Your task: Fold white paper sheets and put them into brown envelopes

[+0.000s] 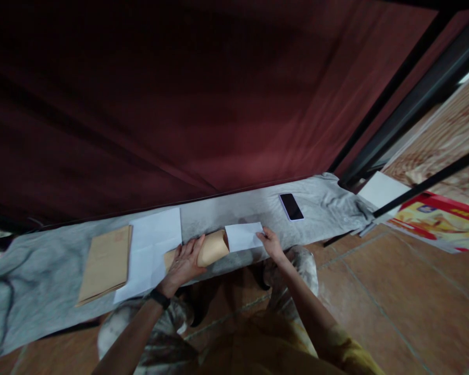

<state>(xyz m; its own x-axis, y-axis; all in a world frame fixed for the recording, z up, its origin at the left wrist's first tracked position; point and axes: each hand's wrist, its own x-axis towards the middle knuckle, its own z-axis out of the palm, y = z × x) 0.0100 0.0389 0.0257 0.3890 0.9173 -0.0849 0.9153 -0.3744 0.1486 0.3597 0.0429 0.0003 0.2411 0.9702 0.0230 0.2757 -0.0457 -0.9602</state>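
Observation:
My left hand (185, 260) grips a brown envelope (213, 249) on the grey cloth (47, 281), fingers wrapped over its near end. A folded white paper (243, 235) pokes out of the envelope's open right end. My right hand (270, 240) pinches the right edge of that paper. A black band sits on my left wrist.
A stack of brown envelopes (105, 263) and unfolded white sheets (152, 250) lie to the left. A dark phone (291, 207) lies further right on the cloth. A dark red curtain (180, 104) hangs behind. Another white sheet (381, 190) and a colourful poster (437, 219) lie at right on the tiled floor.

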